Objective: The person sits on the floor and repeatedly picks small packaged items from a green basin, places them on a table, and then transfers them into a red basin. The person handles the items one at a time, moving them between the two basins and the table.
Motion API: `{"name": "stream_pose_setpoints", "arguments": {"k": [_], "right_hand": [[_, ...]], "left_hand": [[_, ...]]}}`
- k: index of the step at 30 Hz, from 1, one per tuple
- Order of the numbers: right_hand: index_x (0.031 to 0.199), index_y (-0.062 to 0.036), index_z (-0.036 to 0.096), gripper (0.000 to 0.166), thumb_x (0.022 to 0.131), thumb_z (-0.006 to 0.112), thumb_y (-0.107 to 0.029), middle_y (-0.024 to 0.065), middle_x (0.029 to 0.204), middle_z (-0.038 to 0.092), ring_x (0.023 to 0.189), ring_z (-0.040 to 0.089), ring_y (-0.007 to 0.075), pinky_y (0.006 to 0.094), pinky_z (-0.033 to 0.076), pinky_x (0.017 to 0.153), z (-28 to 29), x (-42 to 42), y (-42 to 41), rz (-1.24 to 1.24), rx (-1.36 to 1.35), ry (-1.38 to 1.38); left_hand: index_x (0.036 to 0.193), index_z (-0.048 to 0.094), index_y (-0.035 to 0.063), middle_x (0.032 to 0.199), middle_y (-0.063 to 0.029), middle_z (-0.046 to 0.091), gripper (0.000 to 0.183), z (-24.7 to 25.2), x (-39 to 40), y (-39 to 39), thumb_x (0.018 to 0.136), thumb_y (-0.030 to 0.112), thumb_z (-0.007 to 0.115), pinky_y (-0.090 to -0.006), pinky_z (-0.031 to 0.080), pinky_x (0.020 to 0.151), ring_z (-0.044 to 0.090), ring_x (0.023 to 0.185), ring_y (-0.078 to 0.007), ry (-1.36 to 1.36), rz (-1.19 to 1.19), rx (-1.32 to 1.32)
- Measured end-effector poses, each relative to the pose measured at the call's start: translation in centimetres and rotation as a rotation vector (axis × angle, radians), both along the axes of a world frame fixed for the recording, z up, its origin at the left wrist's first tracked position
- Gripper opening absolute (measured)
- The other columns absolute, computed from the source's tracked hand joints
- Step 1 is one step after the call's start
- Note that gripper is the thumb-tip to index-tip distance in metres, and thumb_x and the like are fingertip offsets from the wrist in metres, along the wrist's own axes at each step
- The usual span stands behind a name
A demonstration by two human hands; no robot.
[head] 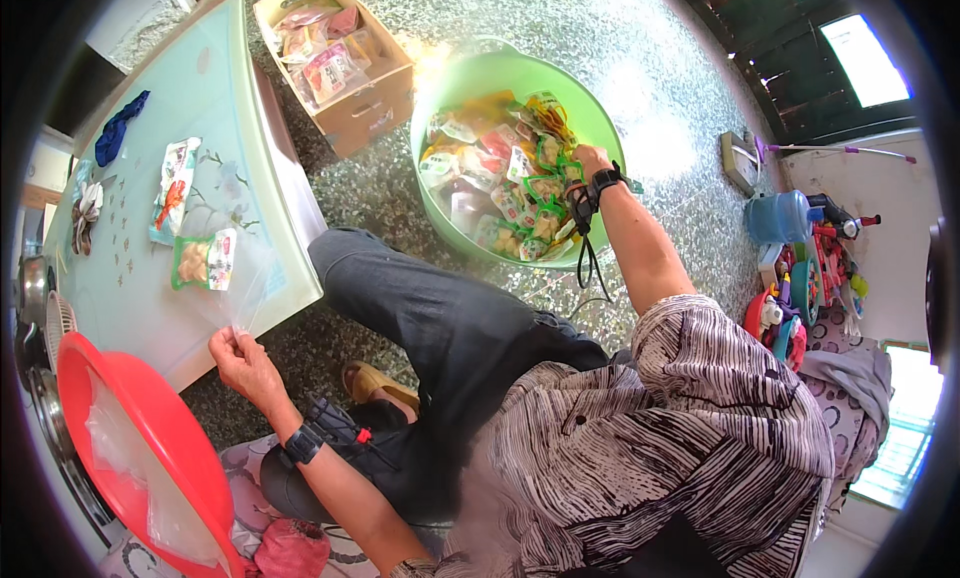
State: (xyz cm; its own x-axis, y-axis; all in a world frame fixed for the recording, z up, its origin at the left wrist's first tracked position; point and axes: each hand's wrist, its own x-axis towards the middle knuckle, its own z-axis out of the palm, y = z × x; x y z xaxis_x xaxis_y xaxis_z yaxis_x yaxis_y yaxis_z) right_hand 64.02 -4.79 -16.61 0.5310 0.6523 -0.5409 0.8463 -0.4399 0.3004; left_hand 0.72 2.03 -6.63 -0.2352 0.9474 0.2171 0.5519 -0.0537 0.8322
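Note:
My left hand (247, 362) pinches the edge of a clear plastic bag (251, 296) at the table's near corner. Inside or beneath that film lies a green-edged food packet (204, 261) with pale contents; which of the two I cannot tell. My right hand (592, 159) reaches into a large light-green plastic tub (517, 71) on the floor. Its fingers touch the green-edged packets (544, 191) at the tub's right side, and their tips are hidden. Red, white and yellow packets (480, 154) fill the rest of the tub.
A glass-topped table (217, 112) bears a red-and-white packet (176, 191) and a blue cloth (121, 127). Beyond it stands a cardboard box (367, 112) of packets. A red basin (142, 398) with clear bags is at left; a blue water jug (780, 218) lies right.

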Motion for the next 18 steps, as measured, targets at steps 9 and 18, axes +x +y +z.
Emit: {"name": "stream_pose_setpoints", "arguments": {"k": [9, 18], "right_hand": [[0.118, -0.009, 0.063, 0.049, 0.082, 0.065, -0.042, 0.0086, 0.124, 0.06, 0.1, 0.062, 0.0254, 0.0379, 0.051, 0.082, -4.5, 0.1, -0.4, -0.417, -0.039, 0.393], [0.108, -0.0045, 0.066, 0.048, 0.083, 0.06, -0.045, 0.0135, 0.117, 0.063, 0.098, 0.063, 0.0287, 0.0395, 0.05, 0.082, -3.4, -1.0, -0.7, -0.496, 0.012, 0.404]], "left_hand": [[0.098, 0.053, -0.0024, 0.078, -0.0047, 0.057, 0.01, 0.4, 0.3, -0.1, 0.091, 0.006, 0.053, -0.0251, 0.042, 0.053, 0.049, 0.062, -0.0095, 0.008, -0.013, -0.005], [0.099, 0.053, -0.0029, 0.079, -0.0047, 0.058, 0.013, 0.8, 0.4, -0.3, 0.091, 0.007, 0.054, -0.0248, 0.042, 0.056, 0.049, 0.064, -0.0094, -0.004, 0.008, -0.031]]}}
